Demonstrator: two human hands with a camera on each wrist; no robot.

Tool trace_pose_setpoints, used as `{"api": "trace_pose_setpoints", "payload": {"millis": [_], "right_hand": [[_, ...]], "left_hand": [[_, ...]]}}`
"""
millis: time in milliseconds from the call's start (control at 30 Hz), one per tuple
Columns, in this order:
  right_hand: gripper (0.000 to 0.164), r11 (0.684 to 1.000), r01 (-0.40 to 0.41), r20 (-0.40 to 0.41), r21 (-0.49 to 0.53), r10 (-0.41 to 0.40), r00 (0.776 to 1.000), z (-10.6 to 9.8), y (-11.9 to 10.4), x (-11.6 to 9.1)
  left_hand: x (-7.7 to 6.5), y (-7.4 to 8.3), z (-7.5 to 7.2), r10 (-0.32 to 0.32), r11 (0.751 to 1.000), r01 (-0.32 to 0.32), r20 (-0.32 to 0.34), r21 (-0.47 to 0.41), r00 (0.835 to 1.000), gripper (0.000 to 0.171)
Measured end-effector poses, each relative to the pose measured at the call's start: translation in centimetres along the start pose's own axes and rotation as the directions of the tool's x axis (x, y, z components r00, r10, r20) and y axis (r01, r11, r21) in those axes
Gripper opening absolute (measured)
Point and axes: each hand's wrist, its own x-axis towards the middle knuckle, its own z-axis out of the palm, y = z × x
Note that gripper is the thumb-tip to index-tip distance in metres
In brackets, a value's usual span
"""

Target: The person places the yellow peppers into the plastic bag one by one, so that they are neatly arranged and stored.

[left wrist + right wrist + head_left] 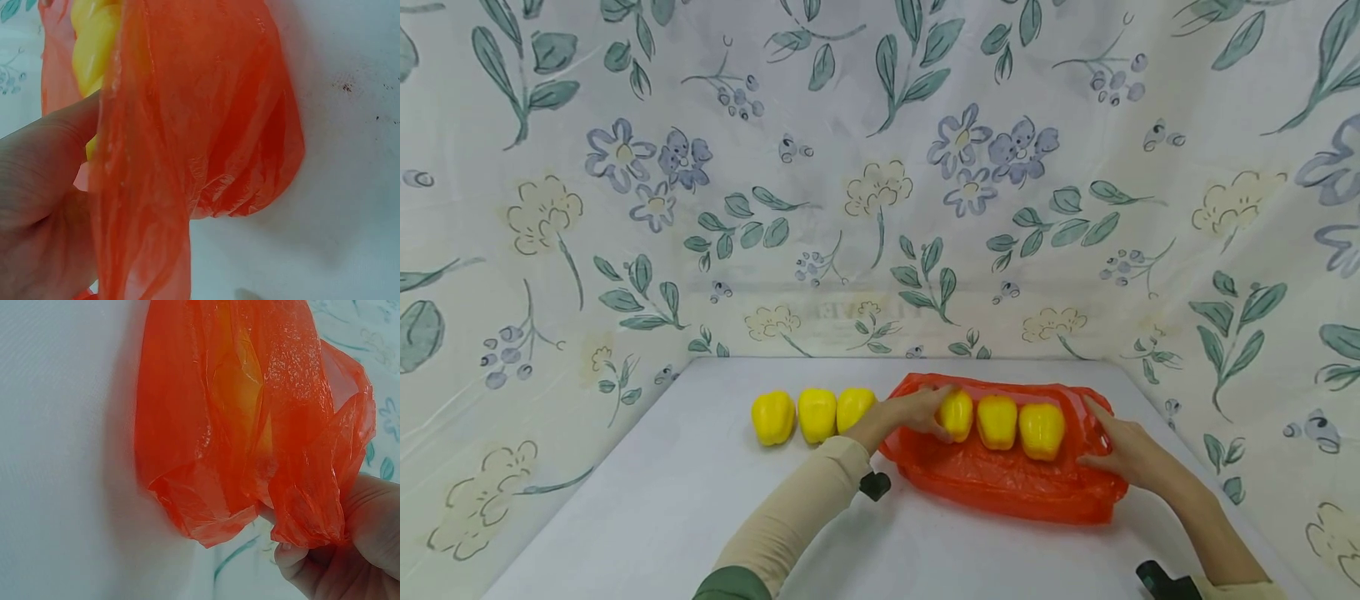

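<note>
A red plastic bag (1000, 487) lies spread on the table with its mouth facing up. Three yellow bell peppers show in it: one at the left (957, 416), one in the middle (997, 422) and one at the right (1041, 432). My left hand (921, 410) reaches in at the bag's left end and holds the left pepper between thumb and fingers. Part of that hand is behind red film (144, 206) in the left wrist view. At the other end my right hand (1131, 454) grips the bag's edge, its bunched film (306, 519) pinched in the right wrist view.
Left of the bag, three more yellow peppers stand in a row: an outer one (772, 418), a middle one (817, 415) and one (854, 408) partly behind my left wrist. The white table (647, 492) meets a flowered cloth (820, 250) at the back and sides.
</note>
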Motion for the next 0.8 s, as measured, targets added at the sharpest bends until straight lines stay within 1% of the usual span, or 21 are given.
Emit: {"api": "trace_pose_setpoints", "payload": {"millis": [133,300,467,600,700,800], "right_hand": [[0.1,1.0,0.006,-0.011,-0.001,-0.006,1.0,0.1,0.0,0.0],[0.101,1.0,0.001,-0.009,-0.004,-0.001,1.0,0.2,0.0,-0.1],[0.101,1.0,0.002,-0.003,-0.004,-0.002,1.0,0.2,0.0,-0.1],[0.1,1.0,0.001,-0.001,0.006,-0.001,1.0,0.1,0.0,-0.1],[0.101,1.0,0.0,0.004,0.009,0.0,1.0,0.0,0.0,-0.1],[0.101,1.0,-0.008,0.004,0.0,0.008,1.0,0.0,0.0,0.0]], "left_hand": [[-0.1,-0.1,0.1,0.009,1.0,-0.01,-0.003,-0.01,1.0,0.089],[-0.1,-0.4,0.2,0.004,1.0,-0.004,0.006,-0.031,1.0,0.09],[-0.6,-0.3,0.0,0.02,1.0,-0.02,0.002,-0.006,1.0,0.09],[-1.5,-0.1,-0.6,0.048,0.997,-0.047,-0.009,0.054,0.999,0.092],[-2.6,0.1,-1.1,0.077,0.993,-0.077,0.003,0.088,0.997,0.092],[-4.1,0.4,-2.0,0.123,0.989,-0.126,0.034,0.073,0.992,0.091]]}}
